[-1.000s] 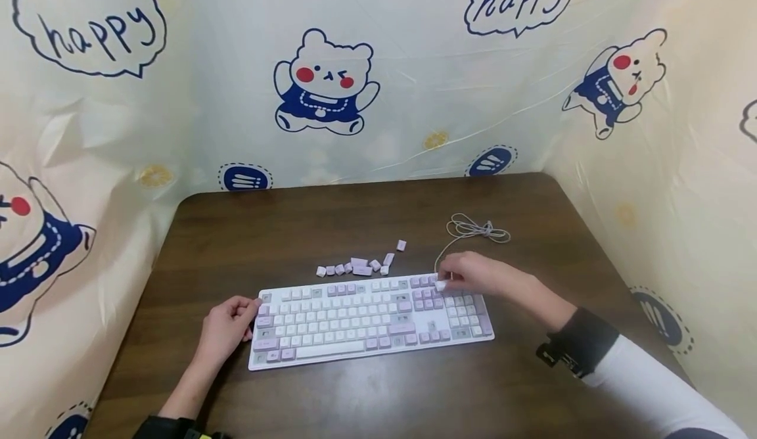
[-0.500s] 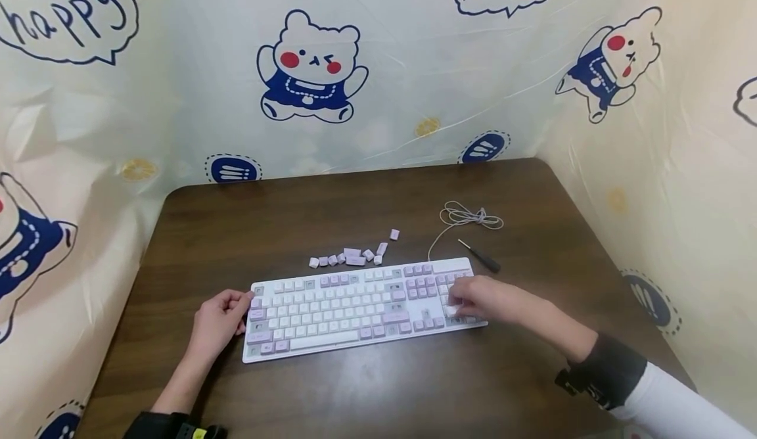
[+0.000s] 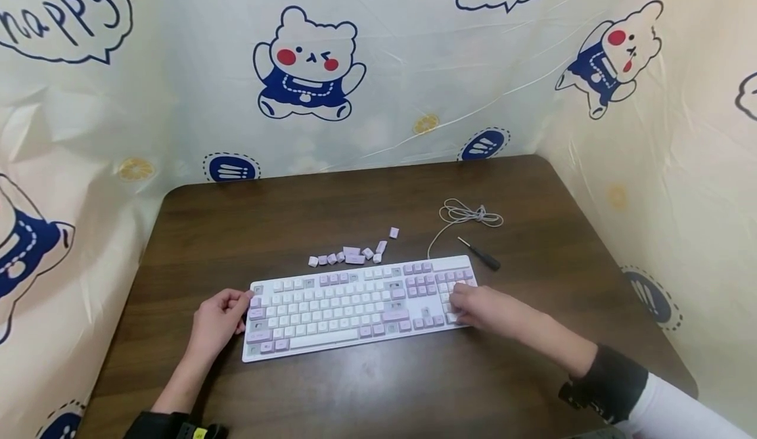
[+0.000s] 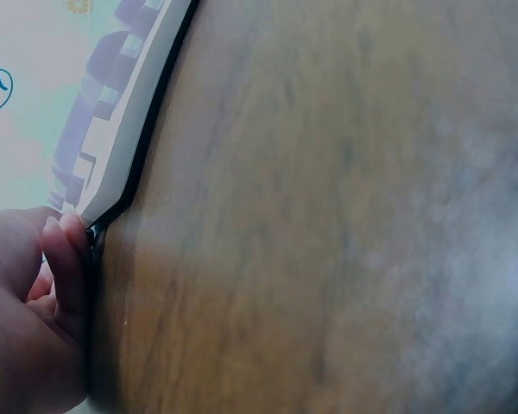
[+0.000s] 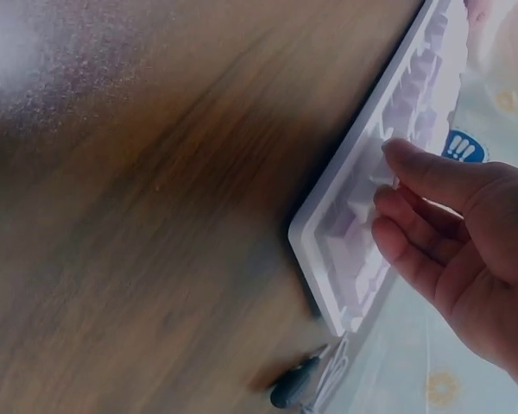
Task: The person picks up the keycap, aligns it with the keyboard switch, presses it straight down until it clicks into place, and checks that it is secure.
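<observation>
White-and-lilac keyboard lying on a dark wooden table, its left edge held by the left hand; the right hand is at the number pad. Behind the keyboard: loose keycaps, a bundled cable and a dark-handled screwdriver. Background: pale sheeting printed with cartoon bears.

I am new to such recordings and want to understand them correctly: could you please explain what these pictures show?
There is no machine here, only a person using two bare hands. The wide view comes from a camera on the head; the closer ones come from a camera on each wrist. On the brown table lie a white-and-purple keyboard, loose keycaps, a bundled cable and a screwdriver. The left hand holds the keyboard's far left corner. The right hand is over its right end; whether it holds a key is unclear.
</observation>
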`<state>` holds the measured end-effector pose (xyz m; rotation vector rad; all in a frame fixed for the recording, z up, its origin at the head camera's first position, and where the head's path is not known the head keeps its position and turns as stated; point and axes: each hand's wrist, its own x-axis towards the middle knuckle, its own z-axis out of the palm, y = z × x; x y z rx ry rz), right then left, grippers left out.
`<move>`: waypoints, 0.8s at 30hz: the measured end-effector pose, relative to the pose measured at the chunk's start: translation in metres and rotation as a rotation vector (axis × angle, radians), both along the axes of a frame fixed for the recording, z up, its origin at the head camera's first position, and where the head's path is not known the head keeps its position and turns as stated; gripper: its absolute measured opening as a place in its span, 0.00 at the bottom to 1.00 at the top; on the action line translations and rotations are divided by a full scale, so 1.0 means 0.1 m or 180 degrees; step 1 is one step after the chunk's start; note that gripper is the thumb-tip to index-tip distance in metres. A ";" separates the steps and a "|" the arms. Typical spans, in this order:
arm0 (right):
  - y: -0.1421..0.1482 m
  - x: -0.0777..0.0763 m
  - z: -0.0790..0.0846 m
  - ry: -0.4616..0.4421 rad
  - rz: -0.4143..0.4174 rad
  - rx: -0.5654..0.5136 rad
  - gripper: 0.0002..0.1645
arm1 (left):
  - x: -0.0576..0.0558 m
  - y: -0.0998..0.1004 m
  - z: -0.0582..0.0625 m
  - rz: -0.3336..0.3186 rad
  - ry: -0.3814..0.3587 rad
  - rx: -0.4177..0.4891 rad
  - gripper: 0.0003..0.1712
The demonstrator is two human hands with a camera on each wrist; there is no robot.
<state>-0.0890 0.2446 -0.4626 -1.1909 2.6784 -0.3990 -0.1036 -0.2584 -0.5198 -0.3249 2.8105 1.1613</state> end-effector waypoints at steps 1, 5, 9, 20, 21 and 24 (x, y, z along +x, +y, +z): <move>0.00 0.00 -0.01 0.0023 0.0007 -0.0010 0.09 | 0.00 0.00 0.00 0.0005 -0.0008 0.0001 0.28; -0.01 -0.01 -0.03 0.0137 0.0074 -0.0105 0.09 | 0.00 0.00 0.02 0.0021 -0.0040 0.0009 0.29; -0.04 -0.01 -0.01 0.0146 0.0061 -0.0079 0.10 | 0.00 0.01 0.03 0.0039 -0.0070 0.0014 0.29; -0.18 -0.05 0.14 -0.0603 -0.0242 0.0395 0.06 | 0.01 0.00 0.01 0.0012 -0.0089 0.0038 0.28; -0.19 -0.05 0.15 -0.0616 -0.0221 0.0435 0.05 | 0.01 0.00 0.01 0.0009 -0.0106 0.0046 0.28; -0.24 -0.07 0.17 -0.0635 -0.0209 0.0579 0.05 | 0.00 0.00 0.02 0.0003 -0.0131 0.0066 0.29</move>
